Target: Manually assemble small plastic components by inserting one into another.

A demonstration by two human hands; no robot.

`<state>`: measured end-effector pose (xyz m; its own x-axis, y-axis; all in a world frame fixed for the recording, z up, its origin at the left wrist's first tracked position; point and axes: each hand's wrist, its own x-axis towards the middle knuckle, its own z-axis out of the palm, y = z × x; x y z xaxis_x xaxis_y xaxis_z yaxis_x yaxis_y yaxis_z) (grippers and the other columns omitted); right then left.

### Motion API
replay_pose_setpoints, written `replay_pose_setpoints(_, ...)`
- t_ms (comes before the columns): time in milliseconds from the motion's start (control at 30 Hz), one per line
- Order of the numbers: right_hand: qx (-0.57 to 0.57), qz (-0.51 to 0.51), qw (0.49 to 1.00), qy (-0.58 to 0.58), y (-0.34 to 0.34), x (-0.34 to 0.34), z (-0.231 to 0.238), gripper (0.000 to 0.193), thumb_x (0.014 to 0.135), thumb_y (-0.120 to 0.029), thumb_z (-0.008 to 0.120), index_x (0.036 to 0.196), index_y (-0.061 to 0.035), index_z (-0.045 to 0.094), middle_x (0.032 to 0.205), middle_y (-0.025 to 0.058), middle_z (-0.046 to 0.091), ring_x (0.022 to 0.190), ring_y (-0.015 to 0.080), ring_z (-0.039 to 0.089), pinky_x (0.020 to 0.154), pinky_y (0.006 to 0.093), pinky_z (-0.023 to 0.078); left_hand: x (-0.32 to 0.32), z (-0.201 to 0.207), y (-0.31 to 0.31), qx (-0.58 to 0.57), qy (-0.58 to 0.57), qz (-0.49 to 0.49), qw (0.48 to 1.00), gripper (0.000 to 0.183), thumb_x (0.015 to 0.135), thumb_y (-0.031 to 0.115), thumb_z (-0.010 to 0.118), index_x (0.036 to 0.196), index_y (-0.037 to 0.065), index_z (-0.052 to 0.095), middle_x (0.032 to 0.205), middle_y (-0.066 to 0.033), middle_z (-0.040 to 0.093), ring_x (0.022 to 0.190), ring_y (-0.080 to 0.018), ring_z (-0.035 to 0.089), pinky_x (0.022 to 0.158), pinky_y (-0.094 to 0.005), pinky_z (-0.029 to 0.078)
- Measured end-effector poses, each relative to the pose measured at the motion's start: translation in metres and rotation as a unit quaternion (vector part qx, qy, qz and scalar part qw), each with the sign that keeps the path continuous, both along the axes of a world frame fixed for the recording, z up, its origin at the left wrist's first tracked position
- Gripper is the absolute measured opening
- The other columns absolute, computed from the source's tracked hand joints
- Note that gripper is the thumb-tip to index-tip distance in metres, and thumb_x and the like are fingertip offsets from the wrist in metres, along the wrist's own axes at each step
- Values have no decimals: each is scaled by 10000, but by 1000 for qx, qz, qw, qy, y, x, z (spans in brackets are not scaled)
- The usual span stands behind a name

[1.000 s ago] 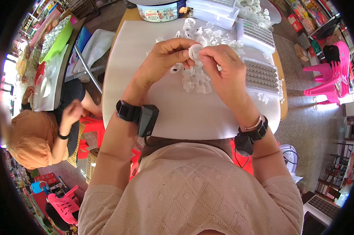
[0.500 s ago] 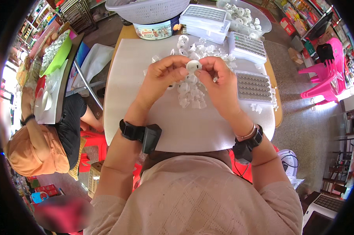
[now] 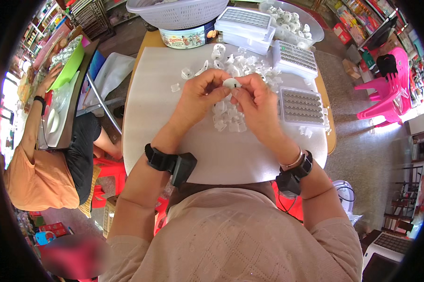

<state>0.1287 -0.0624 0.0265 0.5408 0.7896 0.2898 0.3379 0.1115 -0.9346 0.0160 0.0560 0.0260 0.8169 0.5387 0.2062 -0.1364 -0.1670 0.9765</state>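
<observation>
Both hands meet over the far middle of the white tabletop (image 3: 212, 160), around a small round white plastic part (image 3: 231, 83) with a dark slot. My left hand (image 3: 200, 96) pinches its left side between thumb and fingers. On the other side, the fingers of my right hand (image 3: 256, 103) are closed on its right edge; whether they also hold a smaller piece I cannot tell. Loose translucent white clips (image 3: 229, 120) lie in a heap below and behind the hands. Several round white parts (image 3: 218, 50) are scattered just beyond.
To the right lies a case of small metal pieces (image 3: 303, 108); another filled case (image 3: 295, 57) is behind it. Stacked clear boxes (image 3: 246, 23), a round tin (image 3: 186, 37) under a grey basket (image 3: 179, 13), and a bowl of white parts (image 3: 310, 35) line the back. A co-worker (image 3: 47, 176) sits left.
The round part has tilted and dropped slightly, and my right fingers have closed in nearer to my left ones. At the left, the co-worker's arm now reaches toward the green basin.
</observation>
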Motion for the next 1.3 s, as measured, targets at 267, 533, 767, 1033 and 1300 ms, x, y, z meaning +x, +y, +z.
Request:
replay_pose_setpoints(267, 3, -9, 999, -49, 4, 5, -19, 135, 836, -31, 556, 968, -32, 528, 676, 123, 624, 601, 221, 638, 545, 322, 476, 0, 3, -9, 151, 72, 80, 983, 107, 814, -5, 621, 911, 25, 587, 788, -9, 634, 703, -39, 553, 624, -197, 444)
replay_pose_setpoints(533, -32, -37, 996, -77, -6, 1, 11, 148, 808, -53, 593, 939, -34, 529, 660, 128, 625, 598, 259, 636, 562, 345, 483, -8, -6, 2, 87, 1, 25, 996, 160, 829, 9, 616, 987, 34, 605, 818, -2, 632, 703, -40, 548, 625, -191, 439)
replay_pose_setpoints(767, -53, -145, 988, -4, 6, 112, 73, 318, 781, -72, 601, 1078, 22, 539, 765, 76, 656, 553, 104, 535, 508, 249, 448, -8, 9, 10, 9, -17, 80, 997, 191, 896, 90, 561, 1062, 9, 607, 798, 3, 607, 628, -48, 506, 576, -190, 415)
replay_pose_setpoints(1033, -49, -29, 993, -108, -17, 32, 48, 212, 850, -67, 578, 1057, -21, 580, 821, 76, 655, 665, 132, 592, 592, 267, 467, -16, -7, 18, 27, -17, 130, 991, 132, 855, 75, 611, 947, -15, 641, 701, -25, 600, 621, -63, 525, 567, -217, 441)
replay_pose_setpoints(1300, -32, -60, 964, -256, -116, -29, -15, 111, 831, -19, 590, 937, -9, 618, 790, 125, 647, 697, 258, 637, 638, 323, 499, -9, -15, 19, 203, -41, 175, 963, 164, 807, 129, 673, 945, 40, 655, 811, -66, 648, 689, -136, 577, 630, -258, 470)
